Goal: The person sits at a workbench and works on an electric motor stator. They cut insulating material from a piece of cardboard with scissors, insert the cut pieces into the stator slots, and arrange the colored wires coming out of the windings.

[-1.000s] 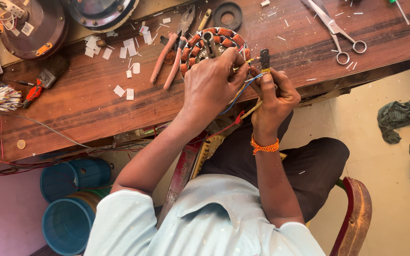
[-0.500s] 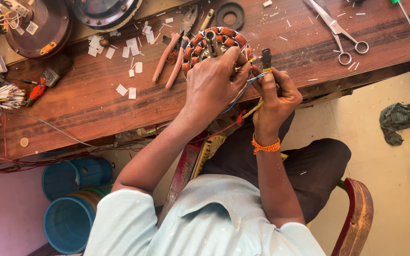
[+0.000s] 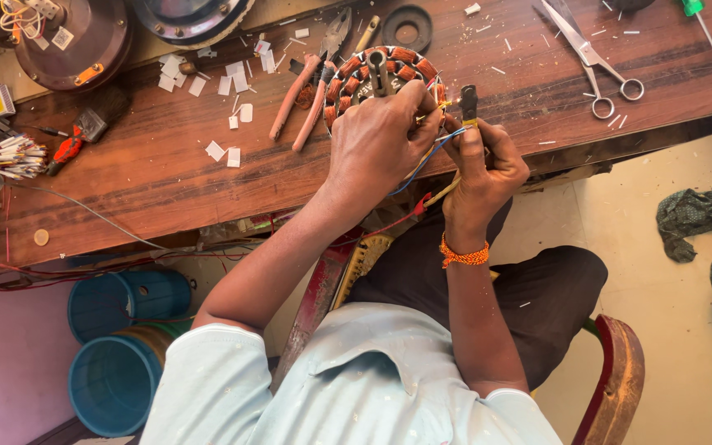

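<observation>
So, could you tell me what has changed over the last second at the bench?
Hardly anything. The left hand still rests on the copper-wound motor coil, and the right hand still holds the small tool and the thin wires beside it. Neither hand took hold of or let go of anything. The pliers and scissors lie untouched on the wooden bench.
</observation>
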Available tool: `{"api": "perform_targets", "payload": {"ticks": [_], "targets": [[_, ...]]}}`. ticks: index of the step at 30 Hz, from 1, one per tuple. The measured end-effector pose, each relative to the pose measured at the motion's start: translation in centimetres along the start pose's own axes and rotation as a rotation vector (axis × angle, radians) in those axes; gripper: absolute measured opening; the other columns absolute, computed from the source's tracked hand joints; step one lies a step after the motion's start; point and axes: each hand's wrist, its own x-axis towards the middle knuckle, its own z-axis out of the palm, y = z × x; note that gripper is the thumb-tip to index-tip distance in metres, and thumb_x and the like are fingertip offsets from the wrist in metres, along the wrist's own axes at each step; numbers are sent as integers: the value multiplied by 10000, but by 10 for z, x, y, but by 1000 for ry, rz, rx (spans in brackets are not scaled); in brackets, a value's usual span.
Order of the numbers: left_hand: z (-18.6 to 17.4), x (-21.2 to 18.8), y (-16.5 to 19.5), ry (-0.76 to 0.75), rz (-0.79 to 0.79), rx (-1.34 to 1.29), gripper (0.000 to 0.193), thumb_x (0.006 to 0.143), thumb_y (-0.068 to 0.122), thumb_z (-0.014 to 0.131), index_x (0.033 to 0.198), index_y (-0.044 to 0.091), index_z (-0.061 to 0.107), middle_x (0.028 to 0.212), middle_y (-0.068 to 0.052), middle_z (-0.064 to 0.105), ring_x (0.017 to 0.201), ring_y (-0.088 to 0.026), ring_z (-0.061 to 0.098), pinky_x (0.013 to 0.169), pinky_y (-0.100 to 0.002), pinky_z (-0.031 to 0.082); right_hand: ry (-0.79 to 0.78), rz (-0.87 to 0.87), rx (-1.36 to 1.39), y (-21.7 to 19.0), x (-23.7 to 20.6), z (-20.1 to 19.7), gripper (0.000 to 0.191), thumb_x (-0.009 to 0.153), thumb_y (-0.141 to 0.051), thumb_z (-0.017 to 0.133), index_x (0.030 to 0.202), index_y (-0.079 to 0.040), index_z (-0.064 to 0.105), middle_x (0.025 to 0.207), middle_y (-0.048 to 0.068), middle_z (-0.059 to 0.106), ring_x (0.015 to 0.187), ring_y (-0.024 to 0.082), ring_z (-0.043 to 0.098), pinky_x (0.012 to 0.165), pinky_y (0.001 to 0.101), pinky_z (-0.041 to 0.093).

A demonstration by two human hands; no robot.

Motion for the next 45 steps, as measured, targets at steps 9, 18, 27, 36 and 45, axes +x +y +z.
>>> {"api": "perform_targets", "payload": {"ticks": [9, 18, 27, 36, 45], "targets": [[5, -5, 0, 22, 8, 26, 241, 959, 340, 694, 957, 109, 627, 705, -93, 714, 698, -352, 713, 570, -502, 509, 5, 6, 31, 6, -2, -9, 168, 993, -29, 679, 1074, 117, 671, 993, 132, 713, 990, 271, 770, 879, 405, 691], [-22, -34, 17, 216, 159, -30, 206, 989, 270, 702, 1129, 119, 688, 830, -88, 743, 683, -279, 718, 565, -413, 527, 106, 67, 223, 9, -23, -46, 198, 1042, -147, 670, 1152, 18, 666, 882, 84, 703, 831, 239, 757, 726, 358, 658], [-62, -114, 30, -104, 223, -286, 123, 998, 174, 727, 1100, 112, 700, 958, -51, 739, 760, -192, 728, 657, -314, 579, 100, 91, 295, -11, -66, -86, 174, 1083, -158, 674, 1181, -15, 662, 988, 77, 706, 1087, 198, 698, 1000, 409, 586], [-18, -163, 13, -112, 142, -639, 443, 936, 224, 773, 1302, 14, 639, 1142, -106, 707, 931, -204, 644, 739, -300, 543, -131, 132, 208, -34, -120, -21, 209, 1061, -162, 694, 1156, 23, 674, 1205, 143, 712, 1084, 197, 665, 1044, 409, 535], [-109, -160, -32, 89, -218, -576, 162, 1025, 68, 625, 1159, 8, 694, 832, -18, 733, 545, -33, 568, 475, -203, 471, -264, 136, 193, -26, -134, -20, 371, 1134, -297, 600, 1051, 60, 659, 1027, 196, 718, 882, 228, 660, 848, 352, 543]]}}
